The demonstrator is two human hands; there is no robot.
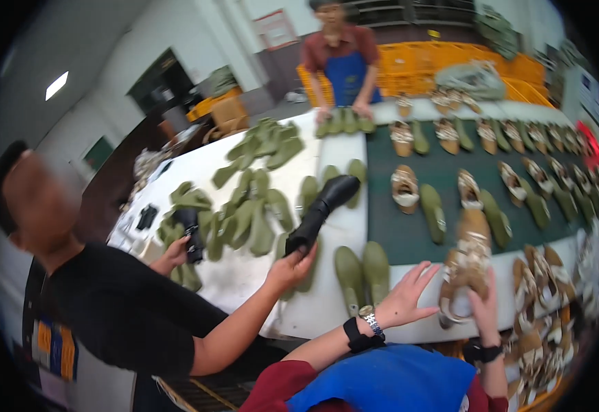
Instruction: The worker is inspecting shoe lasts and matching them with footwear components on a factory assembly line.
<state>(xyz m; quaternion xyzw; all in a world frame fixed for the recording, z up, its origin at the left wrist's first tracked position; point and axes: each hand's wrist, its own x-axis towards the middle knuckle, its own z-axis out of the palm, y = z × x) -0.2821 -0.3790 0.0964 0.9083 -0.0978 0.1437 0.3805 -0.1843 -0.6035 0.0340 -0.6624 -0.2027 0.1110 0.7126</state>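
Note:
My left hand [409,300] is stretched out with its fingers spread, just left of a blurred bundle of tan shoes [474,240] with whitish uppers. I hold these shoes in my right hand [483,300], its fingers against their lower right side. They hang over the near edge of a green conveyor belt [409,250]; how many are in the grip is hard to make out. Two olive-green shoe lasts [362,271] stand on the white table edge left of my left hand. On the belt, tan shoes [404,189] alternate with green lasts [433,213] in rows.
Left of me, a person in black [128,309] holds a black boot [323,211] over the white table [292,268]. Piled lasts [244,220] lie there. Opposite, an aproned person [346,65] touches more lasts. Tan shoes [536,343] fill a crate at right.

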